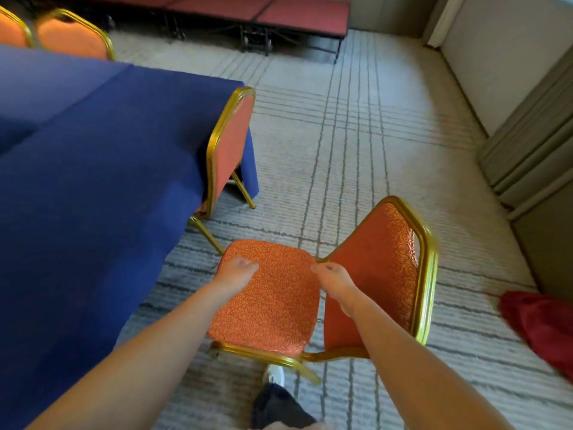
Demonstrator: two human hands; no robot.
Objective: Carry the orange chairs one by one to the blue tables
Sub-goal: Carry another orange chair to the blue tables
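I hold an orange chair with a gold frame off the floor, its seat facing me and its backrest to the right. My left hand grips the seat's far left edge. My right hand grips the seat's far right corner, where seat and backrest meet. The blue table, draped in blue cloth, fills the left side. Another orange chair stands tucked against its right edge, just beyond the one I hold.
Two more orange chairs stand at the table's far side, top left. Red platforms line the back wall. A folding partition runs along the right. Red cloth lies at right. My shoe is under the chair on striped carpet.
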